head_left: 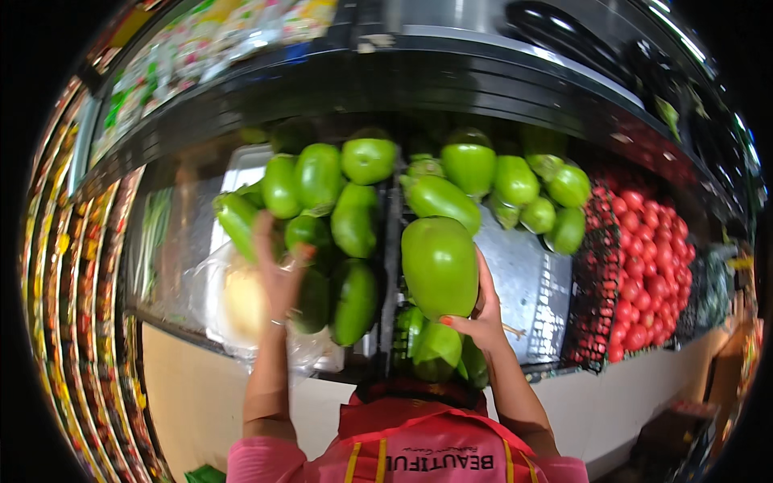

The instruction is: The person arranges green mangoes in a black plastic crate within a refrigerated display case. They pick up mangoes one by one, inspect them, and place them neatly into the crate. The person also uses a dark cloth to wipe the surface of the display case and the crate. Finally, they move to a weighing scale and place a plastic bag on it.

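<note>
My right hand holds a large, glossy green eggplant from its right side and underside, above the middle of the shelf. My left hand is blurred, its fingers spread, beside a long green eggplant at the left of the pile; nothing shows in its grasp. Several green eggplants lie in rows between my hands. More of them sit at the back right. Below the held one are further green vegetables, partly hidden. A pale round item in clear plastic lies behind my left wrist.
A black mesh crate of red tomatoes stands to the right. Dark purple eggplants and bagged goods are on the upper shelf, whose dark edge overhangs the back. Green stalks lie at the left, near packed racks.
</note>
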